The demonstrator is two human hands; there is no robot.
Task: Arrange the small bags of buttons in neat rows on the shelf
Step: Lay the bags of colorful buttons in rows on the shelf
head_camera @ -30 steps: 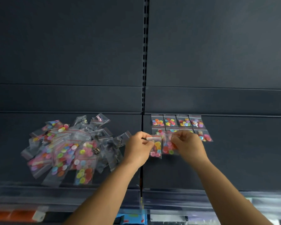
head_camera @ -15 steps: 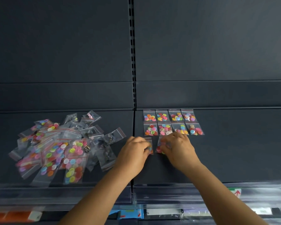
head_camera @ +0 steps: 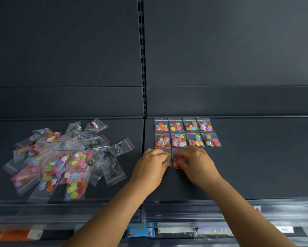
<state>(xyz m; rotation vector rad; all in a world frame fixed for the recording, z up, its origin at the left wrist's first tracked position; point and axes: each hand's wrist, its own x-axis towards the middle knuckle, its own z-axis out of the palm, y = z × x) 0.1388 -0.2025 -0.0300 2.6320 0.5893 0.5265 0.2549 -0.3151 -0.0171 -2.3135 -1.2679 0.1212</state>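
Note:
On the dark shelf (head_camera: 256,166), small clear bags of coloured buttons lie in two neat rows: a back row (head_camera: 183,124) and a second row (head_camera: 187,139), several bags each. Just in front of them, my left hand (head_camera: 151,168) presses one small bag (head_camera: 168,155) flat on the shelf, and my right hand (head_camera: 194,164) presses another bag (head_camera: 176,162) beside it. Both bags are mostly hidden under my fingers. A loose pile of button bags (head_camera: 60,161) lies on the shelf at the left.
A slotted upright (head_camera: 141,56) divides the dark back panel. A clear plastic strip (head_camera: 203,211) runs along the shelf's front edge, with coloured items on the lower shelf (head_camera: 140,232) beneath. Bare shelf stretches to the right of the rows.
Both hands have lowered the two bags from the air down to the shelf, just in front of the second row. The view has shifted slightly.

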